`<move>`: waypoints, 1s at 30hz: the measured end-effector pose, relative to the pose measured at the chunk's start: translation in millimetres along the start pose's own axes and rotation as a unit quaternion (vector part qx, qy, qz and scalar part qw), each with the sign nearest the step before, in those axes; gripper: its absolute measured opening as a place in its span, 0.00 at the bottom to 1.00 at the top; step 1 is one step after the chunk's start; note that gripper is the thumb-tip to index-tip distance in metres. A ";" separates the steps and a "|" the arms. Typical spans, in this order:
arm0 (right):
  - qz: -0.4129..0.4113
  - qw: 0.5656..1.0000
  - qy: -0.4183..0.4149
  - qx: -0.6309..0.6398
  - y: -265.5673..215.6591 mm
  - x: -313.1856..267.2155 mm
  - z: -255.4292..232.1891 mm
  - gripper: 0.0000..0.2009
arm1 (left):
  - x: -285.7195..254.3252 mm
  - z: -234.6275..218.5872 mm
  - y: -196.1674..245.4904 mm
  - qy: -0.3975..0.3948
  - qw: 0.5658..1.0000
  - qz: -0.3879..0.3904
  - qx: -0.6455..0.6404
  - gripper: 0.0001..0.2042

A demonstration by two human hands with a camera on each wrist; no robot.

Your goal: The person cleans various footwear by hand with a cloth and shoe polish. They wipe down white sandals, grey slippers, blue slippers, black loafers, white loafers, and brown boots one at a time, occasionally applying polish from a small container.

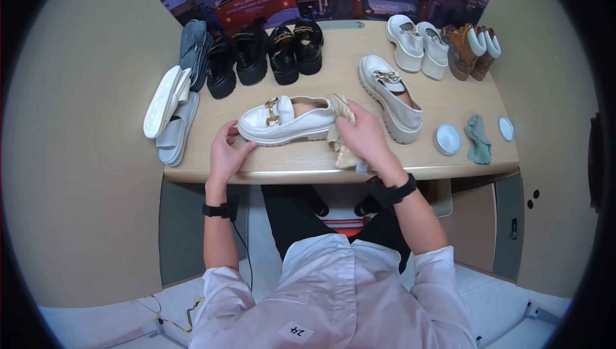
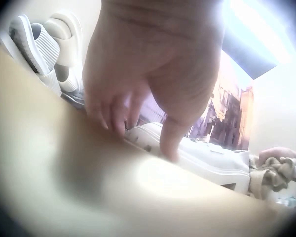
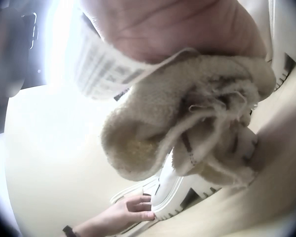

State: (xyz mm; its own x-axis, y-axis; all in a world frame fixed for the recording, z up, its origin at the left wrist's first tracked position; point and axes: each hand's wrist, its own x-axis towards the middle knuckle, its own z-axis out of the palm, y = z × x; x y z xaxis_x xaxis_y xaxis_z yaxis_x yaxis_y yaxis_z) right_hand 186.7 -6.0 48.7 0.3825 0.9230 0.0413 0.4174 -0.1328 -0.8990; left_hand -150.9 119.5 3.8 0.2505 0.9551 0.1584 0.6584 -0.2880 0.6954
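Left hand (image 1: 227,157) pinches white loafer (image 1: 294,127) at toe, thumb nearside; right hand (image 1: 364,133) grips beige cloth (image 1: 345,157) at its heel.

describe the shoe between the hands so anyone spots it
On the pale wooden table, towards the near edge, stands a white, thick-soled loafer with gold metal trim, toe at the left hand. Unlike the matching white loafer, it has a crumpled beige cloth at its heel.

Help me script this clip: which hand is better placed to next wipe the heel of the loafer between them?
Probably the right hand: it holds the beige cloth at the heel of the white loafer, while the left hand is at its toe.
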 end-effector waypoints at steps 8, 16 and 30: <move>-0.124 0.992 -0.032 -0.019 -2.7 -51.5 17.4 0.25 | 25.1 10.0 -23.8 0.003 0.998 -0.043 -0.055 0.26; -0.123 0.992 -0.020 -0.001 3.8 -98.0 30.9 0.29 | 20.9 40.1 3.5 -0.091 0.931 -0.034 -0.352 0.23; -0.165 0.977 -0.121 0.060 -18.5 -114.9 85.6 0.31 | 59.8 7.2 4.5 -0.114 0.938 -0.045 -0.324 0.19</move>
State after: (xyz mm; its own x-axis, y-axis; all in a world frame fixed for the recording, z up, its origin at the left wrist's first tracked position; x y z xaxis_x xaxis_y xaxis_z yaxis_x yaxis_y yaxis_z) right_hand 64.4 -78.7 23.3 0.0301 0.9687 0.2466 0.3807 0.2170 -0.8989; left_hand -127.9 174.8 11.4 0.4083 0.9125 -0.0243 0.1321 -0.0328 0.9907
